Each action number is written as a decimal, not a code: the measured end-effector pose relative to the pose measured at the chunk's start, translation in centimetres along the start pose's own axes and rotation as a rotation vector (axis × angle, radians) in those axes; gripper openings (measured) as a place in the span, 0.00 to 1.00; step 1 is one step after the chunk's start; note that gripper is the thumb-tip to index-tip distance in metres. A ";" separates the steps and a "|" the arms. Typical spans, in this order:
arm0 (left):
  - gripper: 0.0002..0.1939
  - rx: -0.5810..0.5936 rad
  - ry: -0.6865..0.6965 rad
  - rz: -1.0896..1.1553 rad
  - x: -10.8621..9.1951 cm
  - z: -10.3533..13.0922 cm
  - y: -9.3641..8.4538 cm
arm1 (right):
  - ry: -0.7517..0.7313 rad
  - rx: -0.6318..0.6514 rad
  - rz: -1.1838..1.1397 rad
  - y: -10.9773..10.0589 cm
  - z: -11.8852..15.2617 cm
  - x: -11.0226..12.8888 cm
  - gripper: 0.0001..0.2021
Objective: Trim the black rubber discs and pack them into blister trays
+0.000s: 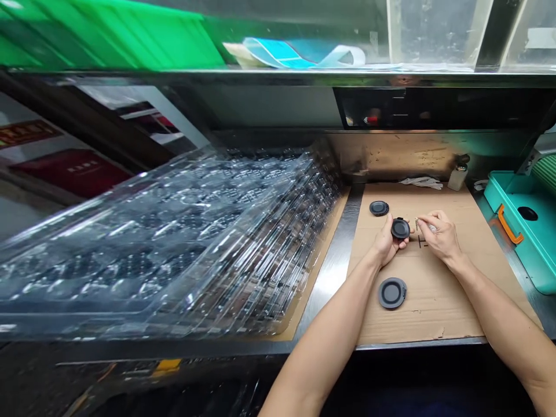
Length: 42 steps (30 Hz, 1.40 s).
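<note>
Over the cardboard sheet (434, 301), my left hand (387, 243) holds a round black case (400, 229) between thumb and fingers. Just right of it, my right hand (439, 233) is pinched on a small thin piece (416, 223), too small to name. A second black round case (379, 208) lies on the cardboard behind my left hand. Nearer the front edge lies a larger dark grey round case (392, 293) with a small clasp on its right side. Small dark strips (420, 242) lie on the cardboard below my right hand.
Stacked clear plastic trays (174, 231) fill the left side. A teal bin (530, 237) with an orange handle stands at the right. At the back are a small bottle (457, 176) and white gloves (422, 182). A metal shelf (278, 75) crosses above, holding a green bin (108, 35).
</note>
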<state>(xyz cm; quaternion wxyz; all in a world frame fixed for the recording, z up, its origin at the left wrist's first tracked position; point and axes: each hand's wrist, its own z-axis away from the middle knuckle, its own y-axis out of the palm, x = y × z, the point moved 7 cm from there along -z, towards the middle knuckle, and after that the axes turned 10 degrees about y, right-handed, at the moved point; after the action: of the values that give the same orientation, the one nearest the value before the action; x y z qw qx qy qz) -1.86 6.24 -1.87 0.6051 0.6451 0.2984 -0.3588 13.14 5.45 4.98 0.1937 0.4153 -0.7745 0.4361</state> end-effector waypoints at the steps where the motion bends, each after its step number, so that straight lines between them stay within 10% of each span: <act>1: 0.30 0.010 -0.035 0.048 0.1 -0.1 -0.1 | 0.014 -0.014 -0.015 -0.2 0.0 0.3 0.13; 8: 0.26 0.132 -0.116 0.169 1.6 0.5 2.0 | 0.039 0.046 0.031 1.8 1.1 2.6 0.12; 15: 0.25 0.006 -0.036 0.189 1.2 0.4 1.4 | -0.128 0.213 0.170 4.4 2.8 3.1 0.11; 42: 0.23 0.011 -0.089 0.306 1.6 0.4 0.6 | -0.075 0.114 0.129 2.5 1.4 1.1 0.09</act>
<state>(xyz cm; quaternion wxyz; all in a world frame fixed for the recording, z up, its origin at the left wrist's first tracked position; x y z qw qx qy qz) -0.50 5.70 -2.87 0.6616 0.6699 0.1674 -0.2924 10.61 4.43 3.65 0.1124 0.3909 -0.7803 0.4751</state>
